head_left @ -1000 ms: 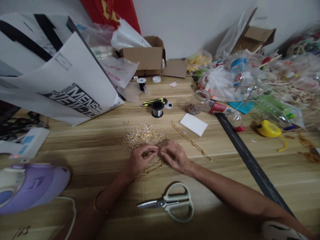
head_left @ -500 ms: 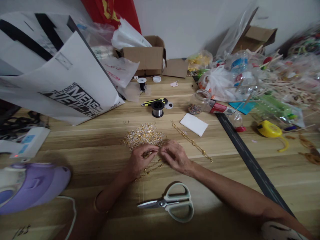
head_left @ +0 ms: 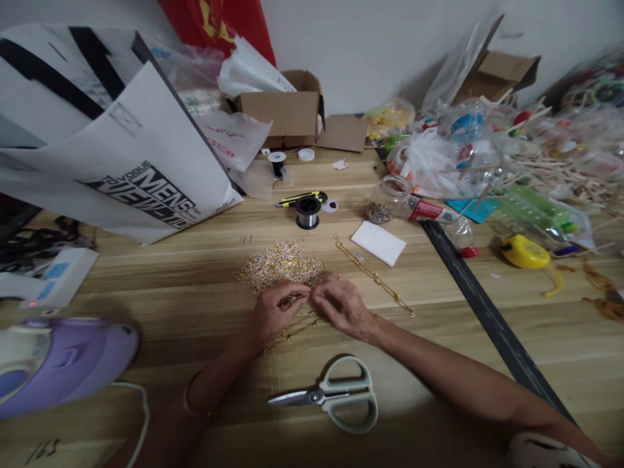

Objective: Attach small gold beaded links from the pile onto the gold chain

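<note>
- Pale wood-grained tabletop [head_left: 195, 279] runs back to a plain light-grey wall [head_left: 351, 45], with a white paper shopping bag with black lettering [head_left: 160, 175] on the far left and a heap of clear plastic bags and bottles [head_left: 480, 143] on the far right.
- Close to the middle lies a loose pile of small gold and clear ring-like pieces [head_left: 277, 263], just beyond the hands. It is broad and unsorted, so I judge that most of these pieces are unused.
- To the right of the pile, a slim gold-coloured metal chain with small knot-like ornaments [head_left: 377, 279] lies stretched out, apart from both hands. It looks assembled, though whether it is finished cannot be told.
- On the near side of the pile, a second gold-coloured chain in two strands [head_left: 297, 333] runs from beneath the fingers toward the left wrist. This seems to be the piece being worked on.
- The bare left hand [head_left: 277, 311] and bare right hand [head_left: 344, 307] meet fingertip to fingertip over this second chain's far end. Thumb and forefinger draw close on each; whether they clamp a ring or a link is too small to tell.
- White-handled steel scissors [head_left: 314, 395] rest nearest the person, untouched.
</note>
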`<act>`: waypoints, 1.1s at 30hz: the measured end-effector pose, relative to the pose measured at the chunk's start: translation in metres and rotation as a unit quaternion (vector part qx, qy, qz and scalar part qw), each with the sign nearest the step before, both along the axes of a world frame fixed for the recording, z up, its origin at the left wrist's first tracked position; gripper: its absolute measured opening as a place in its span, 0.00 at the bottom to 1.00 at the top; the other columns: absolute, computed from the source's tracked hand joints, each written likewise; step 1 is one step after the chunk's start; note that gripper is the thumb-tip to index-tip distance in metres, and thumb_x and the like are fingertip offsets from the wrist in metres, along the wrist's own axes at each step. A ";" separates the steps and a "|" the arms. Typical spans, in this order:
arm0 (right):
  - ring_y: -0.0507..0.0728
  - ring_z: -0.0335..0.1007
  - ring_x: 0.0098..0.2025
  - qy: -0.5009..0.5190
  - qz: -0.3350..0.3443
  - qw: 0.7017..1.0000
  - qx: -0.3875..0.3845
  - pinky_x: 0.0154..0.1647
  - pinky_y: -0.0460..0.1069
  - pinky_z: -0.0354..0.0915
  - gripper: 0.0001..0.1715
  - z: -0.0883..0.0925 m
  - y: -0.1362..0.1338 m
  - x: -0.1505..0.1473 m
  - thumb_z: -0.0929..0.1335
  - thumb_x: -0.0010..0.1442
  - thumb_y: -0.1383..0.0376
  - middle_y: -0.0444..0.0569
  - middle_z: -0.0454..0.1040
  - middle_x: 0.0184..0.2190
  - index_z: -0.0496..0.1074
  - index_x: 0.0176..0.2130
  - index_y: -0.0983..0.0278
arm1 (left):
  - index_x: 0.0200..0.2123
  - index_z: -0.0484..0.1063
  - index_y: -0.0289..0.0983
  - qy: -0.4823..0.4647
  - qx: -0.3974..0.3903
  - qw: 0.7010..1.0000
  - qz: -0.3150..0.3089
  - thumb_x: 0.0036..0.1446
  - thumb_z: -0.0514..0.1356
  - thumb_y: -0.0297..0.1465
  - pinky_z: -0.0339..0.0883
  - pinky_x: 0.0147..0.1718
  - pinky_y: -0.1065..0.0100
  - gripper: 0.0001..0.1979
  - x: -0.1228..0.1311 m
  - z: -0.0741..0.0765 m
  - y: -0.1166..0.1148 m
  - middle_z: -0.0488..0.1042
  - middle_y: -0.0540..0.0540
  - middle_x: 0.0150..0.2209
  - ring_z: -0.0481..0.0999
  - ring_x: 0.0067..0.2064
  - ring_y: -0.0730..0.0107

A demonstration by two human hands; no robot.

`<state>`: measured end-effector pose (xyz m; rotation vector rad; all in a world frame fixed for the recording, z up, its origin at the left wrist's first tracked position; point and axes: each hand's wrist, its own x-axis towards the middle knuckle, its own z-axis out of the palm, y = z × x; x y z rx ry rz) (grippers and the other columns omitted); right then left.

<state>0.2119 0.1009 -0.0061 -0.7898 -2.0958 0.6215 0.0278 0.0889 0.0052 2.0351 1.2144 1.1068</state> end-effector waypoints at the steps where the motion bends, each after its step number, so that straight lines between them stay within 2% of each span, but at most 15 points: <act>1: 0.54 0.62 0.32 0.000 0.000 1.000 0.000 0.37 0.50 0.59 0.07 0.000 0.000 0.000 0.60 0.63 0.67 0.48 0.69 0.27 0.65 0.33 0.64 | 0.33 0.75 0.36 0.000 0.003 1.000 -0.001 0.52 0.61 0.25 0.71 0.35 0.70 0.04 0.000 0.000 0.000 0.79 0.46 0.31 0.77 0.33 0.70; 18: 0.54 0.62 0.33 0.002 -0.001 1.000 0.002 0.38 0.50 0.59 0.05 -0.002 0.000 -0.001 0.61 0.62 0.68 0.48 0.68 0.28 0.65 0.33 0.64 | 0.34 0.74 0.37 0.009 0.027 0.999 -0.016 0.53 0.60 0.25 0.70 0.35 0.70 0.05 0.001 -0.002 -0.001 0.79 0.46 0.31 0.77 0.33 0.70; 25: 0.54 0.62 0.33 0.004 0.004 1.000 0.001 0.38 0.50 0.59 0.06 -0.001 0.001 -0.001 0.61 0.62 0.68 0.47 0.68 0.27 0.66 0.33 0.64 | 0.35 0.74 0.37 -0.006 -0.010 1.000 -0.011 0.52 0.61 0.25 0.70 0.35 0.70 0.06 0.001 -0.002 -0.002 0.79 0.46 0.32 0.78 0.34 0.70; 33: 0.54 0.62 0.33 -0.006 0.001 1.000 0.004 0.37 0.49 0.58 0.06 0.000 0.001 -0.001 0.62 0.62 0.67 0.48 0.69 0.28 0.66 0.33 0.64 | 0.29 0.75 0.35 -0.050 -0.046 0.998 -0.005 0.51 0.61 0.25 0.70 0.32 0.72 0.03 0.000 -0.001 0.000 0.78 0.46 0.28 0.77 0.31 0.71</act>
